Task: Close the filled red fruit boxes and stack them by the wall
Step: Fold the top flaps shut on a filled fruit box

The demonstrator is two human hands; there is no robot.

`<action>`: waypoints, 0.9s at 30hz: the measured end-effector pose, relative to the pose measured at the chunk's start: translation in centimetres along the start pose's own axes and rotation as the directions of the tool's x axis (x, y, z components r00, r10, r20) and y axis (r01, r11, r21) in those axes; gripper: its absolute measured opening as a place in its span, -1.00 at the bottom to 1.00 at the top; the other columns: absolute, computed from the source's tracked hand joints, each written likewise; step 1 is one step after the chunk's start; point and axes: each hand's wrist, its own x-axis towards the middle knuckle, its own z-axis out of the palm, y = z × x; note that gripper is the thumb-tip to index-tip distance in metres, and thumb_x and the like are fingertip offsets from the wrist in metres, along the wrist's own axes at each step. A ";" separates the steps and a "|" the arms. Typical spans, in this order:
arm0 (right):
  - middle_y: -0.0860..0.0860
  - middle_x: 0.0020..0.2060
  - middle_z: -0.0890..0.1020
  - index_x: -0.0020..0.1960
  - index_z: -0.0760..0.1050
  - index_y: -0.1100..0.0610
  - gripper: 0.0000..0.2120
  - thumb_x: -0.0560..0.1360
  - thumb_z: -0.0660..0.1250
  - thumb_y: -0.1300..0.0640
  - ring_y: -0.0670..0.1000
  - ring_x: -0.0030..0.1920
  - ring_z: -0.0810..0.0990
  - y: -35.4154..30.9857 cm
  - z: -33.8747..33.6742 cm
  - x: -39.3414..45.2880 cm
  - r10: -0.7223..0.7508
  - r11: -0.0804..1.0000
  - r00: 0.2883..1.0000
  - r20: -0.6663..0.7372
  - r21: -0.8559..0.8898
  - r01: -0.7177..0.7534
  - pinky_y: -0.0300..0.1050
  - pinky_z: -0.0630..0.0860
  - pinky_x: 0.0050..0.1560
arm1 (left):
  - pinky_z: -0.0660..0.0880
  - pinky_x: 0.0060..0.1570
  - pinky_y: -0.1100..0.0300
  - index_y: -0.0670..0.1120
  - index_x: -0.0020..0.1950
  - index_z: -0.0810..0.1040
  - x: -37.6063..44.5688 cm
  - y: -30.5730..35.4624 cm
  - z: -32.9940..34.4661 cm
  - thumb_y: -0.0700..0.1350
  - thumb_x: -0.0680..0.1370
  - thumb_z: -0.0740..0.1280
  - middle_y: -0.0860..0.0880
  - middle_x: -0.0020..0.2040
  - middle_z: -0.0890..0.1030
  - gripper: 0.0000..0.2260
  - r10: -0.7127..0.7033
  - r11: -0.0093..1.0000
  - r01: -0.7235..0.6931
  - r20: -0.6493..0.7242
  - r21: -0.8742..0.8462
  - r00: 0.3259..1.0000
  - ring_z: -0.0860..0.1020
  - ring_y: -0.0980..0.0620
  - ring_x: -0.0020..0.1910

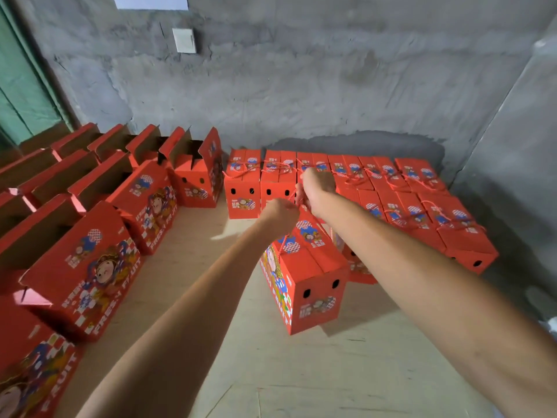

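Note:
A closed red fruit box hangs above the floor in the middle of the view, tilted, carried by its red rope handle. My left hand and my right hand are both closed on that handle above the box. Behind it, several closed red boxes stand in rows against the grey wall. Several open red boxes with raised flaps fill the left side.
The floor is pale plywood, bare between the open boxes on the left and the closed rows at the back right. A green door is at the far left. A second grey wall closes the right side.

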 end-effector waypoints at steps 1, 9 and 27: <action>0.16 -0.38 0.63 -0.10 0.57 0.28 -0.79 0.50 0.16 0.25 0.12 -0.44 0.57 -0.6 0.0 1.0 -0.036 0.999 0.999 -0.023 -0.031 0.035 -0.10 0.47 -0.38 | 0.48 -0.21 0.14 -0.16 0.16 0.63 0.5 -0.5 0.9 -0.16 0.65 0.23 -0.15 -0.05 0.64 -0.78 0.007 0.999 -0.008 0.014 0.039 1.000 0.60 -0.15 -0.16; 0.17 -0.18 0.61 -0.02 0.51 0.23 -0.80 0.59 0.13 0.18 0.12 -0.23 0.56 -2.5 -1.7 9.6 -0.160 0.980 0.984 -0.076 -0.131 0.149 -0.03 0.42 -0.27 | 0.50 0.30 -0.13 -0.18 0.41 0.39 4.8 -4.1 6.9 -0.22 0.55 0.14 -0.23 0.31 0.53 -0.58 -0.118 0.989 0.111 0.060 0.102 0.991 0.52 -0.25 0.28; 0.11 0.03 0.65 0.22 0.51 0.17 -0.74 0.62 0.24 0.06 0.16 0.03 0.60 5.4 -4.8 11.6 -0.597 0.103 0.745 0.296 -0.893 0.437 -0.02 0.55 -0.12 | 0.45 0.19 0.15 -0.10 0.52 0.34 7.3 -8.2 10.0 0.00 0.68 0.20 -0.13 0.40 0.50 -0.59 -0.011 0.998 0.010 -0.016 -0.069 1.000 0.53 -0.06 0.22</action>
